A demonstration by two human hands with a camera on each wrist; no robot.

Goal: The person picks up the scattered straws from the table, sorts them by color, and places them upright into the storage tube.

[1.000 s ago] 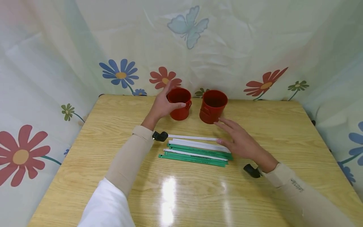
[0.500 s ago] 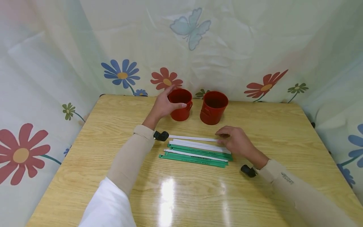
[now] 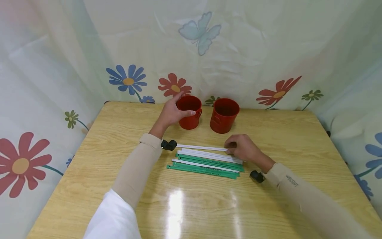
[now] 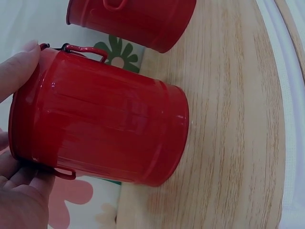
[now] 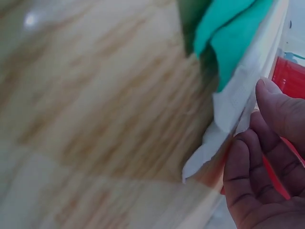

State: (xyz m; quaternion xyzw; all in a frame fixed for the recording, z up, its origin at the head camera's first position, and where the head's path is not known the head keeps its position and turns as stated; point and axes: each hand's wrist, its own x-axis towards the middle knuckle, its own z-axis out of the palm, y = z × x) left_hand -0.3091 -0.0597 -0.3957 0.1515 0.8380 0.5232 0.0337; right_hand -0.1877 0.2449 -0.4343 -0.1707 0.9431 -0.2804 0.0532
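My left hand (image 3: 171, 113) holds the left red bucket (image 3: 189, 123) at its rim, thumb on the near side and fingers at the far left; the left wrist view shows this bucket (image 4: 109, 119) standing on the table. My right hand (image 3: 244, 147) pinches the right end of a long, thin white paper-wrapped strip (image 3: 200, 147), the farthest of a row. Closer to me lie several white strips (image 3: 209, 155) and green printed strips (image 3: 203, 171), roughly parallel. The right wrist view shows loose white paper ends (image 5: 209, 148) beside my fingertips; exact contact is partly hidden.
A second red bucket (image 3: 223, 124) stands upright to the right of the held one, with a gap between them. Behind the wooden table (image 3: 149, 199) hangs a flowered curtain (image 3: 244, 49), close to both buckets.
My right hand, spread open a second ago, has drawn its fingers together on the end of the far white strip and shifted slightly left. My left hand stays at the bucket.
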